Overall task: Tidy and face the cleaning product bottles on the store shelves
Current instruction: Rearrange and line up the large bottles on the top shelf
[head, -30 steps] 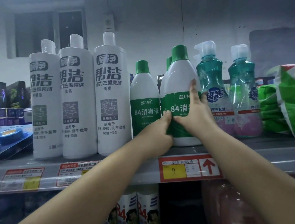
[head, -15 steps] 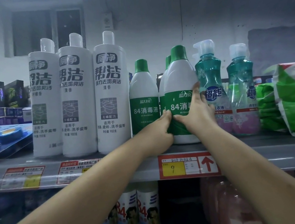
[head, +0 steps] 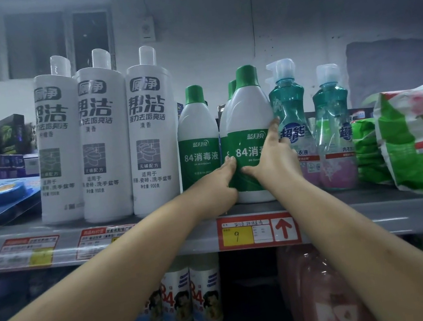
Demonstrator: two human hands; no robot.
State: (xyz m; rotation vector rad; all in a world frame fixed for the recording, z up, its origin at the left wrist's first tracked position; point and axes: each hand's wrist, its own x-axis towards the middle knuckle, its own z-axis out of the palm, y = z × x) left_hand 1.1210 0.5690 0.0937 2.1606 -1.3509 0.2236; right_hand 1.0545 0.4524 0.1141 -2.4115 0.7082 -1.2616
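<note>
Two hands hold the same front 84 disinfectant bottle (head: 250,127) they held a second ago, and little has shifted since: the bottle stands at much the same spot on the shelf (head: 161,238), upright, with perhaps a slight turn that shows a bit more of its label. The left hand (head: 217,184) grips the bottle's lower left side, fingers curled round toward its back and thumb against the green label. The right hand (head: 273,164) holds the right side as before, thumb low on the label near the left thumb, with one finger stretched up along the bottle's edge where it meets the teal pump bottle (head: 292,121) just beside it. The held bottle is white with a green cap and a green band printed "84" in white; the right hand covers the end of the print. Behind it another green-capped bottle (head: 230,89) peeks out, though how close it stands is hard to judge. Just left of the left hand stands a matching disinfectant bottle (head: 197,137), label facing forward, and further left three tall white cleaner bottles (head: 104,137) stand in a row. Below the hands a red price tag (head: 258,231) is fixed to the shelf edge.
</note>
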